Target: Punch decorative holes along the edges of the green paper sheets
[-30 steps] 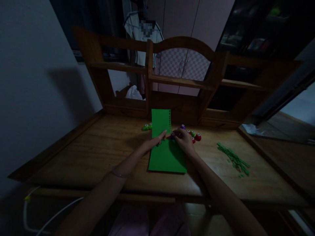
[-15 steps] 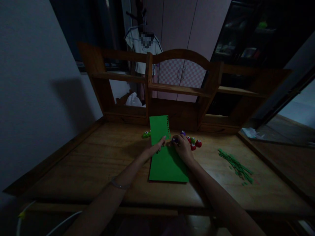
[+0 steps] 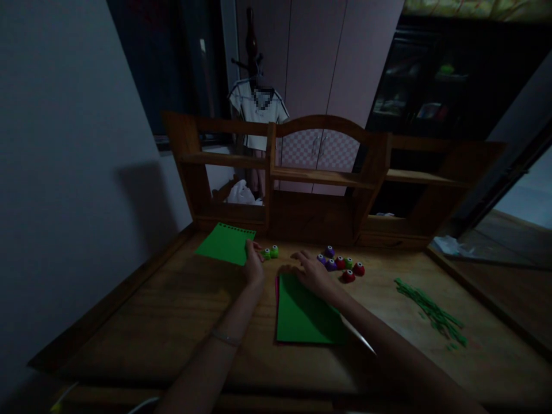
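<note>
My left hand (image 3: 254,261) grips the right edge of a green sheet (image 3: 227,244) with a row of punched holes along its far edge, left of centre. My right hand (image 3: 309,270) has its fingers apart over the far end of a green stack (image 3: 304,313), with nothing held. A pink layer shows along the stack's left edge. Two small light-green pieces with eye-like dots (image 3: 271,252) are just right of my left hand. Purple pieces (image 3: 330,251), red pieces (image 3: 359,269) and a green one sit beyond and right of my right hand.
A heap of thin green strips (image 3: 431,310) lies on the right of the wooden desk (image 3: 172,322). A wooden shelf unit (image 3: 317,175) spans the desk's far edge. A thin pale object (image 3: 360,336) shows by my right forearm.
My left hand has moved left with the punched sheet, off the stack. My right hand has let go of a purple piece, which now sits with the others. The view has shifted too.
</note>
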